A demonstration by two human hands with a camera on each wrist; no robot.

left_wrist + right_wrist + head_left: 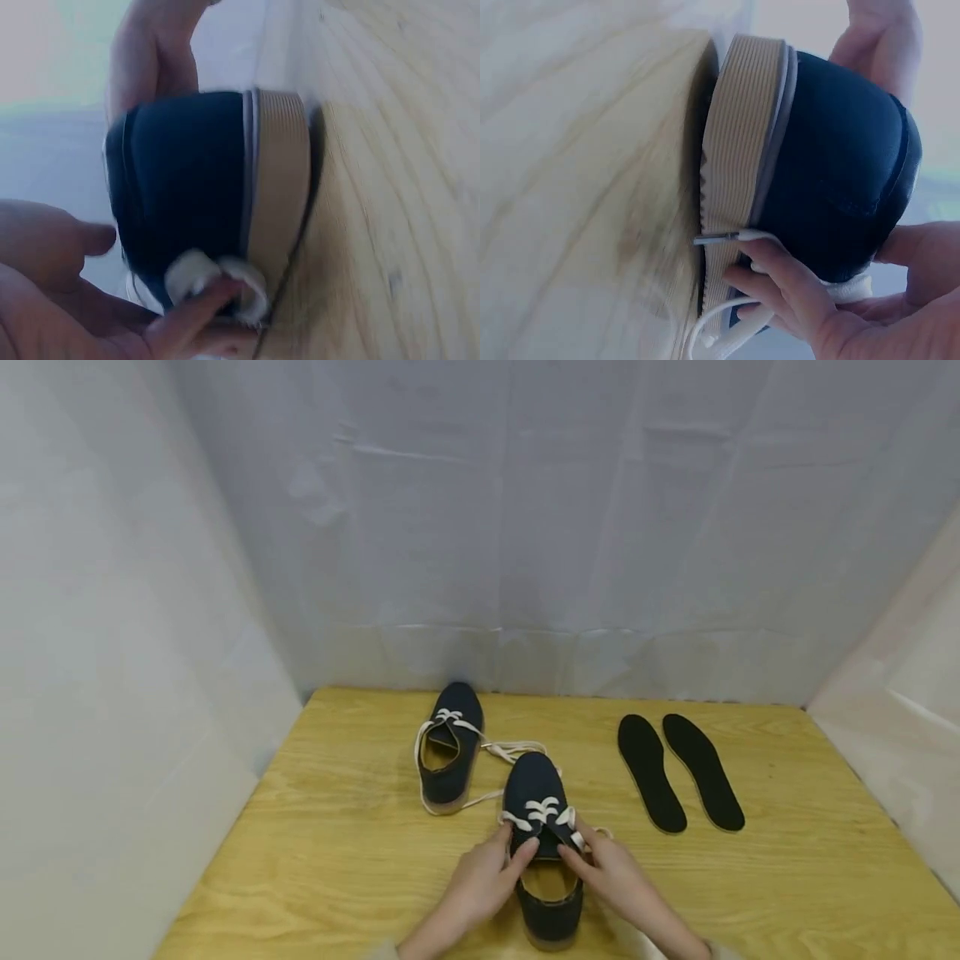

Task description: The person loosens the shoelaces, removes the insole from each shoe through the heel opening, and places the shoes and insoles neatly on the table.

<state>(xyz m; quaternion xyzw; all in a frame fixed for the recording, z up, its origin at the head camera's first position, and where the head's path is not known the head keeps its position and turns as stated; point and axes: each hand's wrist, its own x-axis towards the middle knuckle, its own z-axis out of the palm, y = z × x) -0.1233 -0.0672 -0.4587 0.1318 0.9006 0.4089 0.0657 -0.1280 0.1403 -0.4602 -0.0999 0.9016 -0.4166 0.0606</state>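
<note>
A dark navy shoe (534, 777) with white laces lies at the table's near middle, toe pointing away. Its tan ribbed sole (279, 180) shows in the left wrist view, close over the wood. My left hand (483, 877) grips the shoe's left side, with its thumb by the opening and its fingers against the side and a white lace loop (191, 274). On the opposite side, my right hand (611, 872) holds the shoe with its thumb at the collar. In the right wrist view its fingers lie over a lace end with a metal tip (716, 239).
A matching shoe (450, 789) stands farther back to the left, its laces (517, 749) trailing rightward. Two black insoles, a left one (651, 772) and a right one (703, 772), lie on the right of the wooden table (315, 843). Pale sheeting (480, 527) rises behind.
</note>
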